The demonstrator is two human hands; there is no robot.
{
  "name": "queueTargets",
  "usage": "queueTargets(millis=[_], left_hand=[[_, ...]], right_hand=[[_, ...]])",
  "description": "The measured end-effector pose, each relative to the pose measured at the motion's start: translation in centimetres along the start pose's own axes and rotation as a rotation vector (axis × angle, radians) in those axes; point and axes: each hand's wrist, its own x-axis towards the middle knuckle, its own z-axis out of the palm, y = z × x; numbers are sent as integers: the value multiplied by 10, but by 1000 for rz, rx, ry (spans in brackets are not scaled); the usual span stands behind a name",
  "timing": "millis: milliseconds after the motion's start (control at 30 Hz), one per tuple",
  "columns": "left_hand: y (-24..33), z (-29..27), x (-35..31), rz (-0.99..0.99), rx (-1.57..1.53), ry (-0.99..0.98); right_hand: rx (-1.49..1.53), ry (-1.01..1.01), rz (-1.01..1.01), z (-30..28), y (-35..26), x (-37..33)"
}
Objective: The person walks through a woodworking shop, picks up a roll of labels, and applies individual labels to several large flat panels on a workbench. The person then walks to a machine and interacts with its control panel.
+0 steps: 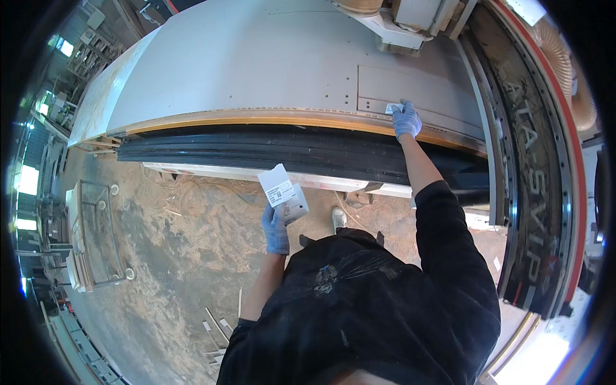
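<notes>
In a blue glove, my left hand (275,232) is closed round the lower end of some white printed labels (276,185), held fanned out above the floor. My right hand (407,122), gloved the same way, reaches out to the near edge of a large light-grey board (256,61). A small white label (393,108) is at its fingers, against the board's surface beside a cut line. How firmly the fingers grip it is partly hidden by the back of the hand. Several small drilled holes dot the board left of the right hand.
A machine gantry (532,160) with a dark rail rises at the right, and its white head (391,29) hangs over the board. Black bed edging (256,147) runs along the near side. A wheeled metal cart (99,224) stands at left; wood strips (218,326) lie on the dusty floor.
</notes>
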Motion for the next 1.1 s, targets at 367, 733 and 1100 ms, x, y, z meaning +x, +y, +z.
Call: queueTargets(millis=[367, 733, 1100], left_hand=[[-13, 42, 48, -77, 4, 38], [-13, 93, 106, 91, 127, -125], [-1, 110, 111, 480, 763, -259]], right_hand=[[-484, -12, -328, 20, 25, 20], [941, -723, -353, -16, -54, -90], [394, -474, -991, -35, -82, -109]])
